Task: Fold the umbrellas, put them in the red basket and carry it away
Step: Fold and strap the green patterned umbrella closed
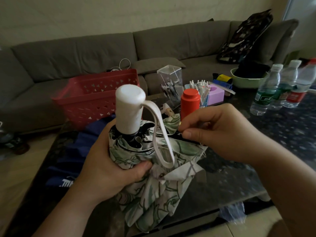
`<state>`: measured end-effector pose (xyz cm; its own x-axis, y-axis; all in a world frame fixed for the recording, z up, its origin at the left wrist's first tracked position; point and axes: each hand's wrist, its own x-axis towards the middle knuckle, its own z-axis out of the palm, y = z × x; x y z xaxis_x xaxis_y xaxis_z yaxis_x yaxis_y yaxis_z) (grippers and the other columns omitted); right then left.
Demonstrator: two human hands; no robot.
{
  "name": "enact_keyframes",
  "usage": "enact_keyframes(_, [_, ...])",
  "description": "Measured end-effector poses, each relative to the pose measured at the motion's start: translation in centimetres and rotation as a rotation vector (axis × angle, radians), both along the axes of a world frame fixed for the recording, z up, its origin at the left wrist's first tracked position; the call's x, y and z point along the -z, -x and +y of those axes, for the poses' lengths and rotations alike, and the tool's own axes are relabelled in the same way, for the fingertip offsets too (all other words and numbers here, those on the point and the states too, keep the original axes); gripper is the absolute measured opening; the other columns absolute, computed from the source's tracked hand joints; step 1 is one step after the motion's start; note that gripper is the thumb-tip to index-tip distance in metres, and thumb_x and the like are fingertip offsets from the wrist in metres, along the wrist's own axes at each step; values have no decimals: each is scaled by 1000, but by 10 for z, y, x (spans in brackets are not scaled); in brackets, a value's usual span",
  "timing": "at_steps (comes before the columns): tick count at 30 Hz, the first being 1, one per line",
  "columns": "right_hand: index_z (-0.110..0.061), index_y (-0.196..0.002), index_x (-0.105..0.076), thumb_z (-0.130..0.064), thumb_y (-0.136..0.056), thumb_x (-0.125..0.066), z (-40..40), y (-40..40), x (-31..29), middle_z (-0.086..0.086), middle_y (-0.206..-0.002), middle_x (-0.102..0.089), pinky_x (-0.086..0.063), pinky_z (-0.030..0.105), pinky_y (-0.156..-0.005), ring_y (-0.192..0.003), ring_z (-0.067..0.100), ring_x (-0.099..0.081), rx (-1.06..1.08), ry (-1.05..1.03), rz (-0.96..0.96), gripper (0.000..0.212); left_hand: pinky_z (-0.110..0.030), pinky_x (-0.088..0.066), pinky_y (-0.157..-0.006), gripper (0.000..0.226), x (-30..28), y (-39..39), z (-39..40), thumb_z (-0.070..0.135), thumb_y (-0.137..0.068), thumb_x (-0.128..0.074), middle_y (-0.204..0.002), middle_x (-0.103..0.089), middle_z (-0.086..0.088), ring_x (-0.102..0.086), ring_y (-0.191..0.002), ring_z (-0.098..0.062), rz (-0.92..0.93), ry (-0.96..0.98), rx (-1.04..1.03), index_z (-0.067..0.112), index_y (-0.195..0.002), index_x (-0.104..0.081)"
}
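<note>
I hold a collapsed umbrella (153, 189) with a white and green leaf canopy upright over the dark table, its white handle (129, 108) pointing up with a white wrist loop hanging from it. My left hand (109, 161) grips the gathered canopy just below the handle. My right hand (220, 132) pinches a fold of the canopy at its right edge. The red basket (95, 96) stands behind, on the far left of the table, and looks empty. A dark blue umbrella (68, 161) lies on the table under my left arm.
A clear pen box (171, 84), an orange bottle (190, 103), a pen holder and a purple box (215, 93) crowd the table's middle. Three water bottles (280, 88) and a green bowl (246, 79) stand at right. A grey sofa (153, 45) wraps behind.
</note>
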<state>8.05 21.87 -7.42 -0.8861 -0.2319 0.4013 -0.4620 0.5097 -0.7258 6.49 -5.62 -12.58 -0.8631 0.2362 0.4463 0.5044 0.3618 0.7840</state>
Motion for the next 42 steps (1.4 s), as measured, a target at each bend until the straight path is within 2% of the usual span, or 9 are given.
enact_keyframes(5, [-32, -90, -78, -12, -90, -79, -31, 0, 6, -15, -86, -78, -61, 24, -79, -83, 7, -75, -68, 98, 2, 20, 0, -48, -78, 89, 0, -6, 14, 17, -52, -92, -104, -68, 45, -65, -99, 21, -122, -9, 69, 45, -124, -51])
enact_keyframes(10, [-32, -85, -73, -4, -93, -74, -44, 4, 9, -14, -78, -75, -58, 21, -72, -75, 4, -73, -63, 167, -7, 29, -4, -50, -84, 98, 4, -3, 13, 19, -51, -103, -113, -70, 39, -67, -107, 14, -150, 34, 140, 45, -129, -51])
enact_keyframes(14, [-27, -82, -75, -1, -91, -75, -48, 5, 10, -11, -76, -75, -58, 21, -70, -72, 3, -72, -72, 167, -26, 28, -5, -50, -87, 90, 3, 0, 9, 28, -53, -94, -117, -69, 37, -66, -112, 12, -136, 34, 148, 72, -121, -54])
enact_keyframes(19, [-28, -77, -73, 1, -89, -76, -51, 6, 11, -10, -74, -74, -56, 20, -67, -68, 4, -71, -89, 177, -46, 33, -6, -50, -89, 91, 4, 0, 7, 26, -57, -92, -120, -70, 34, -67, -115, 8, -158, 38, 177, 46, -135, -50])
enact_keyframes(24, [-20, -87, -78, -20, -82, -90, -53, 13, 16, -2, -83, -77, -64, 41, -74, -79, 15, -76, -26, 160, 8, 13, -12, -53, -92, 86, 3, -3, 10, 16, -64, -99, -124, -70, 28, -67, -116, 6, -128, 106, 170, 62, -123, -56])
enact_keyframes(27, [-22, -84, -75, -23, -81, -88, -54, 17, 20, 2, -83, -76, -63, 49, -72, -80, 23, -75, 0, 131, 28, 13, -26, -54, -98, 82, 6, -3, 13, 13, -71, -96, -128, -70, 23, -67, -119, 1, -145, 108, 153, 46, -135, -56])
enact_keyframes(33, [-24, -82, -77, -24, -85, -83, -46, 16, 11, -11, -66, -70, -53, 24, -56, -55, 3, -61, 84, 120, -10, 8, -30, -58, -96, 74, 10, 5, 12, 5, -73, -94, -120, -74, 14, -71, -114, -6, -177, 41, 84, 33, -132, -58])
enact_keyframes(38, [-24, -87, -74, -16, -92, -77, -35, 16, 6, 5, -81, -70, -61, 45, -68, -74, 30, -66, 272, 349, 55, 10, -53, -59, -97, 61, 15, 20, 9, 3, -73, -94, -111, -78, 3, -76, -105, -17, -284, -142, -67, 28, -120, -65])
enact_keyframes(42, [-34, -91, -72, -19, -91, -76, -48, 9, 20, -7, -82, -68, -58, 31, -65, -72, 16, -64, 243, 253, 89, 15, -53, -61, -95, 62, 10, 30, 7, 9, -70, -96, -108, -79, 7, -76, -102, -15, -289, -222, -181, 32, -118, -64])
